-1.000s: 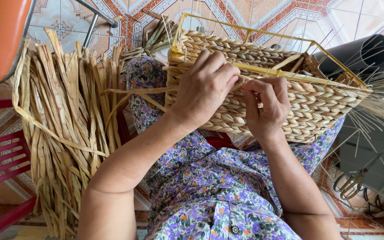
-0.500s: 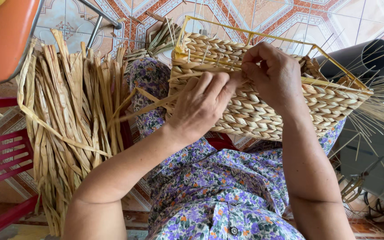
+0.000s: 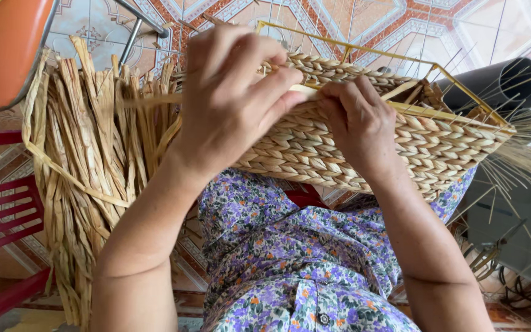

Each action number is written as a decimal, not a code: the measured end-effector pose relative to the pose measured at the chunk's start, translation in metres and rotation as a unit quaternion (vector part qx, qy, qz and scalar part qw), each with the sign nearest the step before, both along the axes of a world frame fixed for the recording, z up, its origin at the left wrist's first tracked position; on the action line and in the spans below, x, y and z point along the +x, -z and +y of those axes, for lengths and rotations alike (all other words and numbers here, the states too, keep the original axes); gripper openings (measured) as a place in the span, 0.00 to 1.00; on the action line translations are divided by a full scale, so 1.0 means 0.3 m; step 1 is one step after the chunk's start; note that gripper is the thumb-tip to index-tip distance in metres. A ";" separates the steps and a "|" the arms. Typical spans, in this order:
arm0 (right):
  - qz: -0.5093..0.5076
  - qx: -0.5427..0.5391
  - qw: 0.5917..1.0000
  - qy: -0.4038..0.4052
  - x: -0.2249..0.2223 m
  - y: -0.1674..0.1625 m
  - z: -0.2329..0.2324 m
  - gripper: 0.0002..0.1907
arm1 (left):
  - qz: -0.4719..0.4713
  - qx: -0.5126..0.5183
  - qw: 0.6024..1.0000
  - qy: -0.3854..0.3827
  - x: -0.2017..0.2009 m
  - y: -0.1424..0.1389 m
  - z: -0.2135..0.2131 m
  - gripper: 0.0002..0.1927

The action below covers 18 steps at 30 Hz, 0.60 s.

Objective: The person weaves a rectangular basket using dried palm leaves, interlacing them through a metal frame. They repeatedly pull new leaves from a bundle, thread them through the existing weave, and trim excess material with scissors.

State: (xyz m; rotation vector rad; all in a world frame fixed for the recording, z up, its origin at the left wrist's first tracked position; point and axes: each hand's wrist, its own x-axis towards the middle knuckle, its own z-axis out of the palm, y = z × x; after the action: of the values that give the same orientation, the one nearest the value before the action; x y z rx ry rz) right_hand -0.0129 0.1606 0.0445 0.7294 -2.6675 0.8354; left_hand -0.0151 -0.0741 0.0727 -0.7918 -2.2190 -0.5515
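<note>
Your half-woven basket (image 3: pixel 364 147) rests on your lap, its wall a tight braid of pale, ropy straw plaits built around a thin yellow wire frame (image 3: pixel 401 61) that stands bare along the far rim. Your left hand (image 3: pixel 235 98) curls over the near-left corner, fingers closed around a flat dried strand (image 3: pixel 155 98) that runs out toward the left. Your right hand (image 3: pixel 357 123) lies on the woven wall just beside it, fingertips bent and pressing at the top row; whether it pinches anything, you cannot tell. A loose bundle of dried straw leaves (image 3: pixel 93 184) hangs at your left, close to the forearm. Fine stiff fibres fan out at the right, beside a dark tube (image 3: pixel 493 80). Patterned floor tiles (image 3: pixel 370 18) lie beyond.
</note>
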 end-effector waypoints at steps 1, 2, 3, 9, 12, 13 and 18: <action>-0.006 -0.007 1.000 0.002 -0.004 0.004 0.001 0.08 | 0.009 0.037 0.999 0.007 0.022 -0.002 0.010 0.13; -0.010 -0.013 1.000 0.001 -0.003 0.008 0.004 0.09 | 0.022 0.073 0.997 0.012 0.040 0.003 0.023 0.16; -0.002 -0.011 1.000 0.001 -0.003 0.012 0.007 0.08 | -0.016 0.048 0.999 -0.011 0.061 0.013 0.045 0.14; 0.001 -0.037 0.999 -0.009 -0.004 0.043 0.024 0.08 | -0.198 0.086 0.976 -0.035 -0.017 0.161 0.187 0.04; -0.088 -0.107 0.990 0.000 -0.019 0.042 0.050 0.09 | -0.288 0.144 0.947 0.013 -0.058 0.218 0.187 0.02; -0.141 -0.140 0.980 0.011 -0.025 0.038 0.061 0.09 | -0.321 0.151 0.935 0.012 -0.060 0.230 0.186 0.00; -0.170 -0.168 0.971 0.018 -0.042 0.043 0.059 0.08 | -0.262 0.119 0.956 0.064 -0.008 0.249 0.201 0.04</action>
State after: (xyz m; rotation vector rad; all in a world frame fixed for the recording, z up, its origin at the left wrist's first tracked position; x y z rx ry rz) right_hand -0.0255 0.1782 0.0316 0.4884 -2.7004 1.4717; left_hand -0.0176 -0.0138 -0.0019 -0.7233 -2.5125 -1.1837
